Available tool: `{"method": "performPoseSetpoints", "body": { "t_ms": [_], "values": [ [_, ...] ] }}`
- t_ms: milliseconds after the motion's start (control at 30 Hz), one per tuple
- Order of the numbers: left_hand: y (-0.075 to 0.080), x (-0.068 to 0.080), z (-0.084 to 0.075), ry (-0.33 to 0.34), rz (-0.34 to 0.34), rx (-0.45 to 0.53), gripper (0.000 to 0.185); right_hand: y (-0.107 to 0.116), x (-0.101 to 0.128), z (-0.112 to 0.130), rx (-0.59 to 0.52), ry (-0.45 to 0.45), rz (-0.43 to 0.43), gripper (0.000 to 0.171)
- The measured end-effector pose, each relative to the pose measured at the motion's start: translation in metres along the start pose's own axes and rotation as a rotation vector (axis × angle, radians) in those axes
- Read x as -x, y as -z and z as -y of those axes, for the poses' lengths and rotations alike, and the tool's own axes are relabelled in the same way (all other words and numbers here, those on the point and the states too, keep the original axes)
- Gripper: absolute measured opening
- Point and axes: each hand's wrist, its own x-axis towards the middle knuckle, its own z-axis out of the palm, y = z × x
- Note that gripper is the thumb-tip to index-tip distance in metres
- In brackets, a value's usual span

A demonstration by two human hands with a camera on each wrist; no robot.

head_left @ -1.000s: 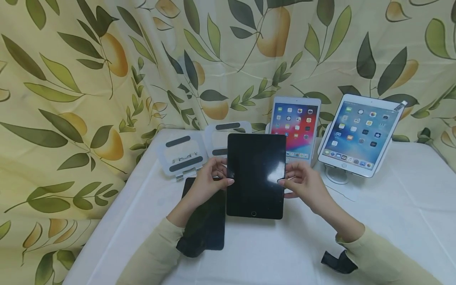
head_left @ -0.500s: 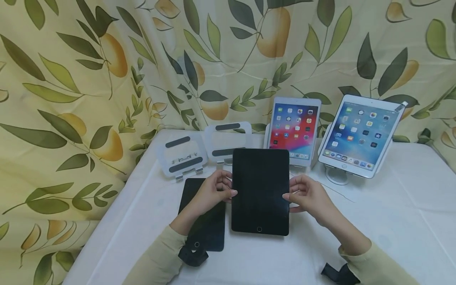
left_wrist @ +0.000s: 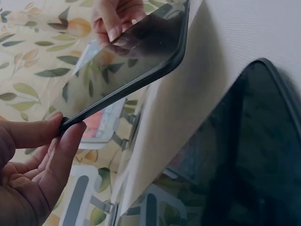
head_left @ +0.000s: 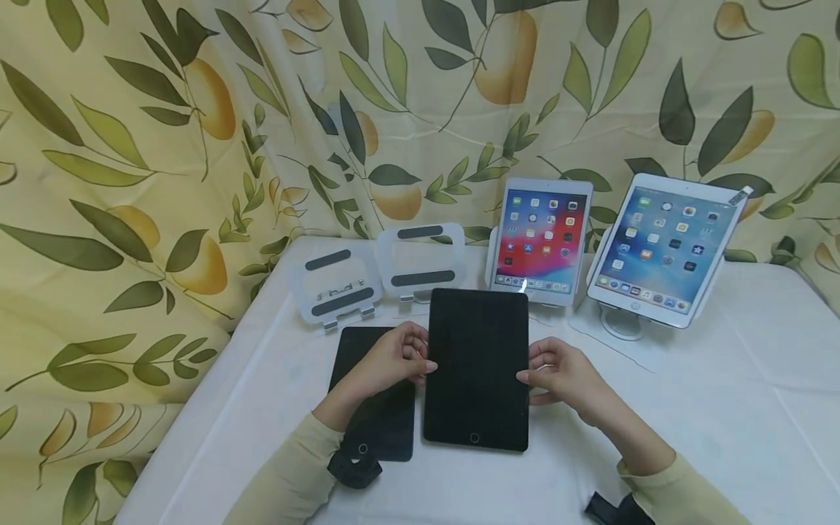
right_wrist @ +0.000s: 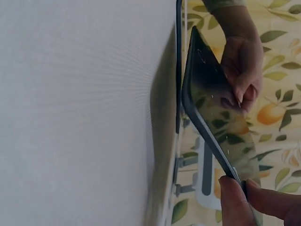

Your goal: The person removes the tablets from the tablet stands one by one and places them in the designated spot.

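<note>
Between both hands a black tablet [head_left: 476, 372] is held by its long edges, dark screen up and home button toward the person. The left hand [head_left: 394, 357] pinches its left edge, thumb on the front and fingers behind. On the opposite edge the right hand [head_left: 564, 375] pinches in the same way. In the left wrist view the tablet [left_wrist: 127, 70] is tilted, its lower end close to the white cloth. A second black tablet [head_left: 387, 426] lies flat under the left forearm, partly covered by it.
Two white stands with grey pads, a left one [head_left: 337, 288] and a right one [head_left: 421, 262], stand at the back. Two lit white tablets lean on stands: one with a red and blue screen [head_left: 543, 237], one blue [head_left: 663, 248]. A patterned curtain [head_left: 262, 146] hangs behind the table.
Both hands have brought the held tablet down and nearer the person, away from the red and blue lit tablet. The grip on its edges is the same.
</note>
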Motion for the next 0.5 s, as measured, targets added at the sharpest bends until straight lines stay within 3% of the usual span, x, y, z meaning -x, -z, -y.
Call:
{"method": "performPoseSetpoints", "body": {
  "t_ms": [500],
  "values": [
    [-0.0001, -0.0050, 0.0104, 0.104, 0.035, -0.073, 0.041, -0.0011, -0.0045, -0.0107, 0.063, -0.030, 0.044, 0.041]
  ]
}}
